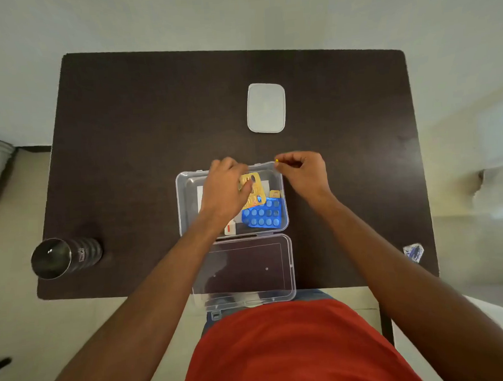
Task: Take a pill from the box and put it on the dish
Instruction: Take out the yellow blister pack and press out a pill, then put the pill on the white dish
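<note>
Pill (276, 160) in right-hand grip (300, 170)

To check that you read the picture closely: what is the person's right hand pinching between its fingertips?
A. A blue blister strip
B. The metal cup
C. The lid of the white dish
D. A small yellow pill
D: the right hand pinches a small yellow pill at its fingertips, over the far rim of the clear box, short of the white dish.
</note>
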{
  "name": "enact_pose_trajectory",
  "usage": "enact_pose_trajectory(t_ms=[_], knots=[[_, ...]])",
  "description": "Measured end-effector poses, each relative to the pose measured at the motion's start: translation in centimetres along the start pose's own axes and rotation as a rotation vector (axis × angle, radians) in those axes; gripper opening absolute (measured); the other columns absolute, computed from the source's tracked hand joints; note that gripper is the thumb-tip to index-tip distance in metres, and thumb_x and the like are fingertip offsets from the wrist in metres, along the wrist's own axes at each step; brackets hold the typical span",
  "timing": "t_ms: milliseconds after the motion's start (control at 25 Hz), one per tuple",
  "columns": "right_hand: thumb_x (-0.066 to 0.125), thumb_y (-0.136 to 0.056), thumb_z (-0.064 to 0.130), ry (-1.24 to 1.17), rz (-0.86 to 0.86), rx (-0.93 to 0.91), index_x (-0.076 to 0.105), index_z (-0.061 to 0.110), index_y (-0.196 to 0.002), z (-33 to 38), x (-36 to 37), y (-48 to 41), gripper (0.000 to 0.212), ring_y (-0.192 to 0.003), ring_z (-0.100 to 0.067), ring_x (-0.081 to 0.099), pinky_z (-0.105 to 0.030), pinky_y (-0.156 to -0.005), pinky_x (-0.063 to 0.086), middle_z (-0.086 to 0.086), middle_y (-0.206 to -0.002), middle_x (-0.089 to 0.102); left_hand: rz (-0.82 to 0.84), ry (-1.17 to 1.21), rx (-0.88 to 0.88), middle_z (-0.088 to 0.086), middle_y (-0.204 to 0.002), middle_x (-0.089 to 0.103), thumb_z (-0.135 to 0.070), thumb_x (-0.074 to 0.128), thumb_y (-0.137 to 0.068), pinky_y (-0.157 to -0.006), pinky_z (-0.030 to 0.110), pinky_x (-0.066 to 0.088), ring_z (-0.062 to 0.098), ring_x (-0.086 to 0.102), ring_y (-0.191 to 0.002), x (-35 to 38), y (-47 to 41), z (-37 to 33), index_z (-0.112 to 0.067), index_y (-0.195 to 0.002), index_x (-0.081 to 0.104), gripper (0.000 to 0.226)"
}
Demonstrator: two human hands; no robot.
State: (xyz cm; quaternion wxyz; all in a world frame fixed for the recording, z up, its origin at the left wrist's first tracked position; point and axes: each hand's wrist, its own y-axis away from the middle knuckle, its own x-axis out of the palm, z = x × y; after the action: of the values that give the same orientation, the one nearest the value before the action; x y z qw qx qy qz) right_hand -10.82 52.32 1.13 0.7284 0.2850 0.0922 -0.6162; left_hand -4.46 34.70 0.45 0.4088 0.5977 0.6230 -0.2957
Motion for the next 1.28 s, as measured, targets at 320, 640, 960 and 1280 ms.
enact_pose_trajectory(t_ms=[320, 640, 960, 1280], knots=[[0.066, -0.092, 0.020, 0.234, -0.005, -0.235, 0.075, 0.011, -0.112, 0.4, 0.4, -12.9, 0.023, -0.096, -0.018, 0.067, -0.023, -0.082, 0.050, -0.007, -0.110, 0.072, -0.120, 0.120, -0.128, 0.003, -0.120, 0.066, -0.036, 0.063, -0.087, -0.093, 0.032, 0.046, 0.021, 0.055, -0.115, 0.6, -7.4, -1.8, -0.018, -0.118, 0.066, 0.036], [0.063, -0.092, 0.026, 0.459, 0.178, -0.420, 0.074, 0.019, -0.115, 0.2, 1.9, -19.9, 0.026, -0.103, -0.020, 0.060, -0.021, -0.083, 0.037, -0.006, -0.111, 0.066, 0.114, -0.034, -0.167, 0.012, -0.160, 0.030, -0.047, 0.061, -0.089, -0.118, 0.057, 0.022, 0.039, 0.018, -0.149, 4.2, -14.7, -1.2, -0.011, -0.148, 0.035, 0.074], [0.067, -0.091, 0.024, 0.353, 0.163, -0.397, 0.073, 0.018, -0.117, -0.8, 2.3, -19.7, 0.027, -0.103, -0.020, 0.057, -0.022, -0.087, 0.041, -0.008, -0.111, 0.063, 0.086, 0.005, -0.177, 0.009, -0.162, 0.026, -0.044, 0.062, -0.090, -0.118, 0.056, 0.013, 0.035, 0.014, -0.150, 5.1, -14.7, -0.8, -0.013, -0.150, 0.033, 0.073], [0.071, -0.089, 0.025, 0.309, 0.140, -0.317, 0.074, 0.020, -0.116, -0.7, 2.4, -19.9, 0.028, -0.099, -0.012, 0.057, -0.019, -0.088, 0.043, -0.003, -0.111, 0.065, 0.092, 0.001, -0.182, 0.008, -0.162, 0.024, -0.044, 0.062, -0.090, -0.118, 0.055, 0.012, 0.034, 0.013, -0.151, 5.1, -14.9, -0.9, -0.013, -0.151, 0.031, 0.075]])
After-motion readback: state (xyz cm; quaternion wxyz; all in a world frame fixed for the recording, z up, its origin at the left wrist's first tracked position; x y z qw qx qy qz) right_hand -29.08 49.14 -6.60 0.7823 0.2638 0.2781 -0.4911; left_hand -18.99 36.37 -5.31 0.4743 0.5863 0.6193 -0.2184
